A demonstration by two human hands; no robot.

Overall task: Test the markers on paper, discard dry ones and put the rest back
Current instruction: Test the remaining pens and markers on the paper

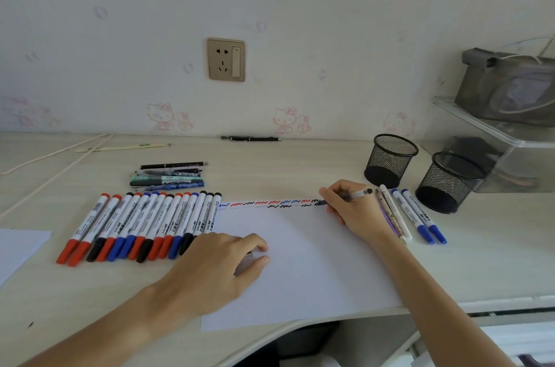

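Head view looks down on a pale worktop (300, 165) where a white sheet of paper (300, 261) lies in front of the person. The right hand (350, 210) pinches a black marker (345, 197) in a writing grip, its tip touching the paper at the right end of a double row of squiggles (270, 204) in red, blue and black along the sheet's far edge. The left hand (219, 261) rests on the paper's left part with fingers curled; something small sits under the fingertips, perhaps the cap, though that cannot be told for sure.

The step in hand is the test stroke itself: this marker seems to leave a dark line, so it reads as a working one. Left of the paper lies a long row of capped markers (144, 225), side by side and touching. Just right of the paper lie two blue markers (420, 216) and some slimmer pens (393, 213); which group is the tested one cannot be read from here. Two black mesh pen cups (390, 160) stand near the right, both apparently empty.

The next move likely calls for lifting the tip, capping the marker squarely, and laying it with the keepers rather than the rejects. Care lies in holding the paper flat and keeping the two groups well apart.
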